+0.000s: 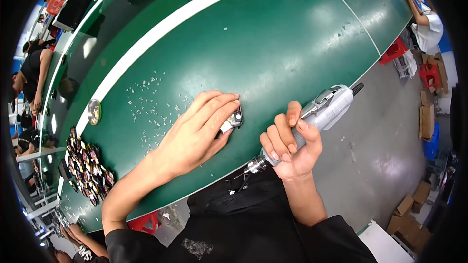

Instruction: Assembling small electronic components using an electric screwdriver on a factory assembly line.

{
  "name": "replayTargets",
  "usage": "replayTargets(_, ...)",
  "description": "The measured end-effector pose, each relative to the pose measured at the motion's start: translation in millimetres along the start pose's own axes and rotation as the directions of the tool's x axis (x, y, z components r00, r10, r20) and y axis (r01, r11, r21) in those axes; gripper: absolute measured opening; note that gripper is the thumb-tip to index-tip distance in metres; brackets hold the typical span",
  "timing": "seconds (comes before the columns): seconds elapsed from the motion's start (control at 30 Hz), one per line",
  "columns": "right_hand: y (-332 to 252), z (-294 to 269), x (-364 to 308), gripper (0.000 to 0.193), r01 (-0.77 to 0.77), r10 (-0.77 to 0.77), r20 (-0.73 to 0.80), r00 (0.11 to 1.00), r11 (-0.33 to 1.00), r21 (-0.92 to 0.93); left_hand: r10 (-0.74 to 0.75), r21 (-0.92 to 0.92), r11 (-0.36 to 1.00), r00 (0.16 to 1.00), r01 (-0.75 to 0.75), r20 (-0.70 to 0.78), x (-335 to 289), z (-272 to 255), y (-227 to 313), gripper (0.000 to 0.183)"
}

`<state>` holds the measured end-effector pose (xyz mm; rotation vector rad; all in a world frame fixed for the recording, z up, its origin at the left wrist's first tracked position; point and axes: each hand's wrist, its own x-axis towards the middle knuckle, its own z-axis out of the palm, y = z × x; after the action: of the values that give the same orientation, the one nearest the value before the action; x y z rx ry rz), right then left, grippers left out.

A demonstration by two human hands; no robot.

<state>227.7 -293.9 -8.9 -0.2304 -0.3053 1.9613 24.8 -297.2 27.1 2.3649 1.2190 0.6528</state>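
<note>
Around me is a workshop with a grey floor, and my long green table spreads under and beyond the small dark device, which I take as my landmark. Well to the left of the device, a heap of small dark parts lies near the white stripe. To its right and nearer to my body, past the table's edge, I have the grey electric screwdriver. My right hand is wrapped around its front half, the fingers curled, and its thin bit points down and left. I judge this tool stiff and rather heavy, so the thick body is the good place to grasp; the cable may pull a little behind. A round dish stands far left of the device. On the device itself is my left hand, fingers pressed side by side over it, thumb opposite, pinching it on the table. It seems light, hard and perhaps slippery, with delicate inside, so better I hold its outer edges. Tiny pale flakes are scattered left of it.
</note>
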Motion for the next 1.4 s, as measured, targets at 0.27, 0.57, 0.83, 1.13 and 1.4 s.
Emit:
replayTargets(0.27,5,-2,-32,0.010,-0.008,0.009,0.030,1.000,1.000,-0.030,-0.022,0.045,0.999,0.997,0.025,-0.068,-15,21,17,0.040)
replayTargets(0.57,22,0,-46,0.010,-0.062,0.059,-0.061,0.996,0.997,-0.050,-0.077,0.165,0.981,0.984,0.104,-0.164,-10,26,24,0.026)
replayTargets(0.83,31,4,-47,0.009,-0.084,0.060,-0.191,0.980,0.989,-0.121,0.173,0.265,0.955,0.974,-0.130,-0.148,-16,42,30,0.032)
replayTargets(1.13,29,3,-44,0.010,-0.058,0.015,-0.239,0.971,0.983,-0.176,0.211,0.389,0.909,0.970,-0.149,-0.121,-19,46,39,0.036)
replayTargets(1.4,-4,10,-31,0.012,-0.028,0.024,-0.016,1.000,0.973,-0.228,0.181,0.317,0.937,0.980,-0.147,-0.080,-24,44,34,0.037)
